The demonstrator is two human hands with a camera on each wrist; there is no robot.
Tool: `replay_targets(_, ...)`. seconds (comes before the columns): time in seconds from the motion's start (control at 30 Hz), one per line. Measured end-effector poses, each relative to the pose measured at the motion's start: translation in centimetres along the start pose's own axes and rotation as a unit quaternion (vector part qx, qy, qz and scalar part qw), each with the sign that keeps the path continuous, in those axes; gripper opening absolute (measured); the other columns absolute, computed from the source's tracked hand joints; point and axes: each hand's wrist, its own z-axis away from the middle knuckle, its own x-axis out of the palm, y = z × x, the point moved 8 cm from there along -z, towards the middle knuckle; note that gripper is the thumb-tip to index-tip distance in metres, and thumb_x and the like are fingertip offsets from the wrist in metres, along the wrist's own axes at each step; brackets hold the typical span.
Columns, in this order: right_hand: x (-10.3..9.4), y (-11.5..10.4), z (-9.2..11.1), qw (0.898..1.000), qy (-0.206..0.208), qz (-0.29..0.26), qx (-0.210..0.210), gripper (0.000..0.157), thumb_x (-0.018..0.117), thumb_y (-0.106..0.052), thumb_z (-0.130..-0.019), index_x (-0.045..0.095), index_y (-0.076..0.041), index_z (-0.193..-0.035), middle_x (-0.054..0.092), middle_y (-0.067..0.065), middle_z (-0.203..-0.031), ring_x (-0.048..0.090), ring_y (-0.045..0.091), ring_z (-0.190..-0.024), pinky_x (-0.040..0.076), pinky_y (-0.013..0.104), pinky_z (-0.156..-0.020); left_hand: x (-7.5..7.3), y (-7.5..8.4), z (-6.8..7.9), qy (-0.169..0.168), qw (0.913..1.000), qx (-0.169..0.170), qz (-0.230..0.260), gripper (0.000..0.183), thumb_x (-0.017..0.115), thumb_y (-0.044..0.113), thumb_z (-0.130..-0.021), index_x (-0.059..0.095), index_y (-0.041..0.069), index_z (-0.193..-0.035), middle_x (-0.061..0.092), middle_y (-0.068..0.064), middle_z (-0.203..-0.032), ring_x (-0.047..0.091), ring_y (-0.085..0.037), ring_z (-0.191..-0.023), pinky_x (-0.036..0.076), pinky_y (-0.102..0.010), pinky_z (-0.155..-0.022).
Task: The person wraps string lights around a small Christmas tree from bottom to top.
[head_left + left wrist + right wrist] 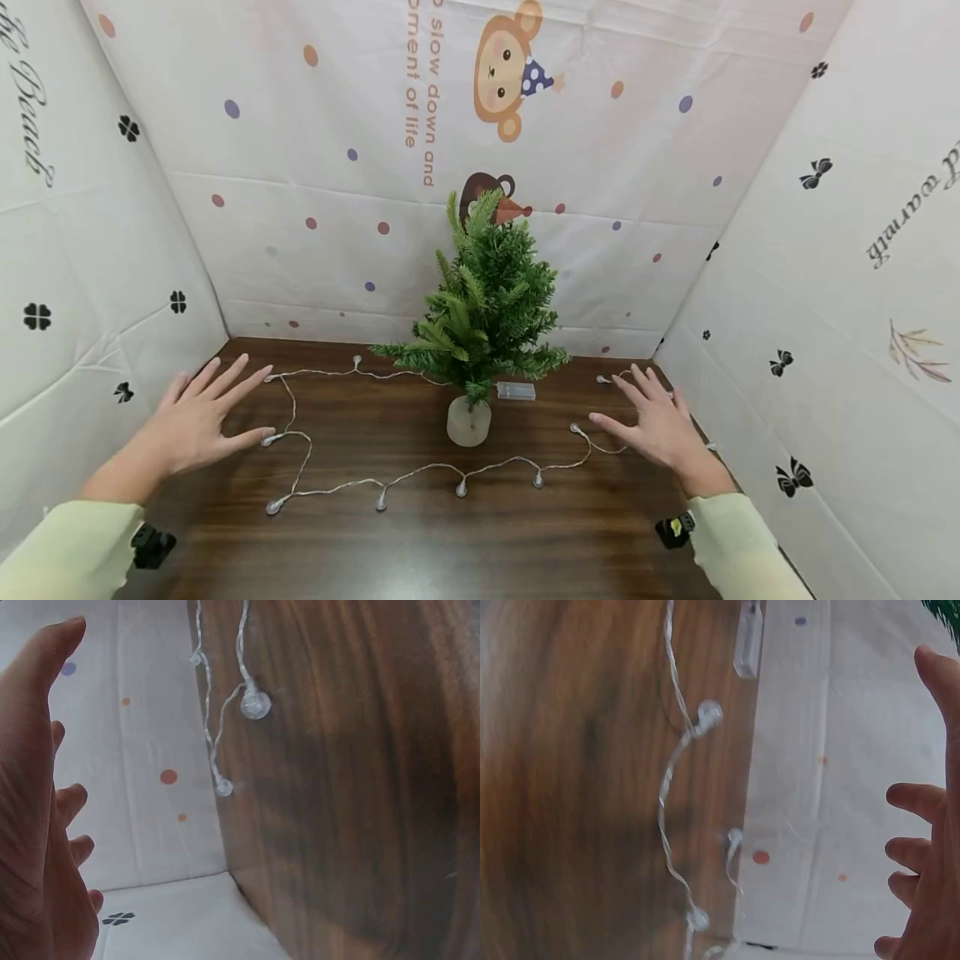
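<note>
A small artificial Christmas tree stands upright on its pale round base, mid-table. Around it lies a string of lights with clear round bulbs, spread in a loose loop; part of the string is hidden behind the tree. My left hand is spread flat over the left side, near two bulbs, holding nothing. On the right, my right hand is likewise spread, above the string's right end, with nothing in it. In the wrist views both hands appear apart from the bulbs and the wire.
A clear battery box lies behind the tree's base, to its right. The dark wooden table is bounded by a printed white cloth at the back, left and right. Each wrist carries a small black device.
</note>
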Motion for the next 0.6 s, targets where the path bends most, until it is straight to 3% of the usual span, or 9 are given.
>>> replay_targets(0.13, 0.9, -1.7, 0.4, 0.999, 0.022, -0.019, -0.02, 0.086, 0.049, -0.075, -0.079, 0.037, -0.022, -0.145, 0.021, 0.012, -0.156, 0.012, 0.035, -0.144, 0.011, 0.068, -0.106, 0.8, 0.3, 0.3, 0.007, 0.9999, 0.005, 0.008, 0.088, 0.059, 0.067, -0.078, 0.019, 0.036, -0.15, 0.018, -0.007, -0.157, 0.009, -0.038, -0.144, 0.003, -0.067, -0.107)
replay_targets(0.37, 2.2, -6.4, 1.1, 0.993, 0.052, -0.084, -0.065, 0.073, 0.052, -0.067, -0.083, 0.044, -0.024, -0.141, 0.028, 0.005, -0.154, 0.023, 0.031, -0.142, 0.025, 0.061, -0.107, 2.6, 1.3, 0.6, 0.004, 0.9986, 0.024, 0.048, 0.085, 0.061, 0.061, -0.081, 0.021, 0.03, -0.15, 0.02, -0.006, -0.157, 0.016, -0.038, -0.143, -0.003, -0.058, -0.114)
replay_targets(0.6, 4.1, -11.0, 1.2, 0.98, 0.026, -0.171, -0.096, 0.059, 0.051, -0.061, -0.088, 0.043, -0.033, -0.139, 0.029, -0.006, -0.152, 0.027, 0.024, -0.141, 0.035, 0.055, -0.104, 3.7, 2.4, 0.2, 0.02, 0.9939, 0.068, 0.084, 0.076, 0.064, 0.052, -0.083, 0.034, 0.023, -0.147, 0.037, -0.012, -0.149, 0.027, -0.037, -0.139, 0.024, -0.064, -0.103)
